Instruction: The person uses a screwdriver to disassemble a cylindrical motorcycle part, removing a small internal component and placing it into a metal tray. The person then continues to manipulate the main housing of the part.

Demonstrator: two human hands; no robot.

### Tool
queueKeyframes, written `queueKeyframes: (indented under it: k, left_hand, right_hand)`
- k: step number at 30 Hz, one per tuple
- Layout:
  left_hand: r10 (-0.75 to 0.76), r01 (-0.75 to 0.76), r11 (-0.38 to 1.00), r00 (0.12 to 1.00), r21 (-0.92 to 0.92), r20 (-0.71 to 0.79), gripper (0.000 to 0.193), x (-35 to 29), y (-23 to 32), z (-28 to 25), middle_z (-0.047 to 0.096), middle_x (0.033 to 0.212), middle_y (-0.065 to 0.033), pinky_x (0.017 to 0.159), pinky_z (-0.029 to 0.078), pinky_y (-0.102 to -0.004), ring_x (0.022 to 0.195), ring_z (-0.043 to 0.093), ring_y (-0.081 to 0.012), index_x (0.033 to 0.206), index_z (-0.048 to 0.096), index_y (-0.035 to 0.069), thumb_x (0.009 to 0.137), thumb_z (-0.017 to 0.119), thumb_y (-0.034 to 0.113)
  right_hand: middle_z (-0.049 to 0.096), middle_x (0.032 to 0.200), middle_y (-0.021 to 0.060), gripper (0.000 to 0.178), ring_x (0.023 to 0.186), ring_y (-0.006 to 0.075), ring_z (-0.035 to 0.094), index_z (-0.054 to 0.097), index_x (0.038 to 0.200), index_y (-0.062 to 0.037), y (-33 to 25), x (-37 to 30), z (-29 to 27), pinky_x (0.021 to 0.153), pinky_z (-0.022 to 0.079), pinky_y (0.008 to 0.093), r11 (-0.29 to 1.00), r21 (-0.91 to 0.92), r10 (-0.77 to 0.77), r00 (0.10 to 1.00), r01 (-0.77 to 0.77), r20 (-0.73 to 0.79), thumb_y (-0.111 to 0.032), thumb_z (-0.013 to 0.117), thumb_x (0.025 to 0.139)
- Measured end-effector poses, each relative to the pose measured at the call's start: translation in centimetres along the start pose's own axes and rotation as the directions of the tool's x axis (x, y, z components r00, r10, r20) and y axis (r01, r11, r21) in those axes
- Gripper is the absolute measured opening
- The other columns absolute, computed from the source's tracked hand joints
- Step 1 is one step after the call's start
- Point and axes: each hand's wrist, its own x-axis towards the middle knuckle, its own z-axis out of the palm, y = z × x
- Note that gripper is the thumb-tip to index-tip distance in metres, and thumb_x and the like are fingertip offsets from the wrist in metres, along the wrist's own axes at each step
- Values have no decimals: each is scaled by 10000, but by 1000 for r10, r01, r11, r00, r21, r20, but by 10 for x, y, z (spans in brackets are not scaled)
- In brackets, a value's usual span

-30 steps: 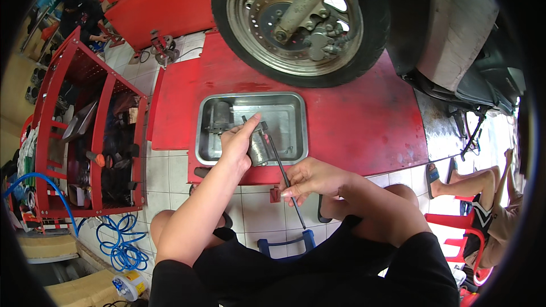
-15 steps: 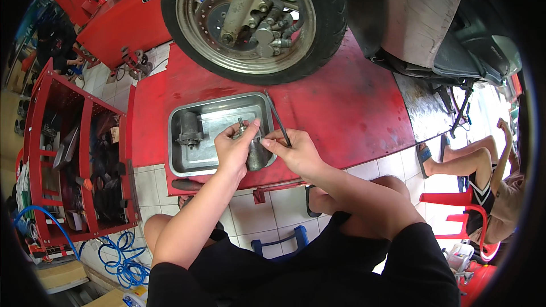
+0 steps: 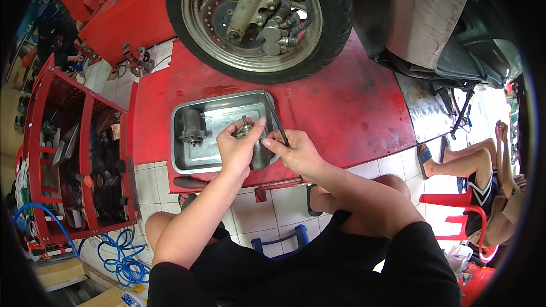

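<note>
My left hand (image 3: 238, 146) is closed around a grey metal cylinder with a thin shaft at its upper end, which looks like a small starter motor (image 3: 260, 158). It is over the right part of a rectangular metal tray (image 3: 222, 101). My right hand (image 3: 298, 150) holds a slim dark rod-like tool (image 3: 275, 115), pointing away from me across the tray's right rim. Its thumb and fingertips are at the motor's right side; whether they press on it is hard to see. A second, similar motor (image 3: 193, 127) stands inside the tray at the left.
The tray rests on a red platform (image 3: 352, 113) beneath a scooter's front wheel (image 3: 335, 28). A dark-handled tool (image 3: 190, 182) lies at the platform's near edge. At left stands a red shelf cart (image 3: 85, 165), with a coiled blue hose (image 3: 122, 258) below. Another person (image 3: 489, 165) sits at right.
The whole view has shifted slightly. Both hands keep their hold on the motor and the dark rod, with hardly any movement between them.
</note>
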Motion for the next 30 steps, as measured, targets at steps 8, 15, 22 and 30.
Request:
queueKeyframes:
  k: [8,15,22,30]
  left_hand:
    - [-139,126,978,988,-166,-69,249,11,29,-11,653,785,-77,559,526,-300,606,623,-154,931,640,-32,838,817,117]
    - [-165,142,975,979,-173,-121,257,14,42,-37,641,757,-88,572,556,-338,615,643,-193,860,608,13,867,798,187]
    - [-202,170,967,965,-190,-168,269,5,52,-56,633,751,-92,564,556,-343,604,636,-192,810,589,28,864,801,185]
    - [-119,115,986,992,-119,-31,298,-15,67,-80,666,838,-107,610,583,-345,674,667,-205,1030,638,-22,868,793,176]
  right_hand:
    - [595,692,-3,214,642,90,498,709,926,4,14,1,2,608,412,292,998,-60,-15,1000,14,-23,-209,717,923]
    - [710,788,172,222,796,321,709,733,887,-6,22,36,-16,766,552,420,708,-706,-11,999,-22,-43,-225,713,856]
    - [716,804,193,231,808,359,707,715,906,2,10,42,-8,775,559,438,662,-749,-80,996,20,-44,-223,703,858]
    - [574,662,10,331,584,119,526,695,998,18,4,37,17,555,419,287,912,-393,-104,993,115,48,-303,707,917]
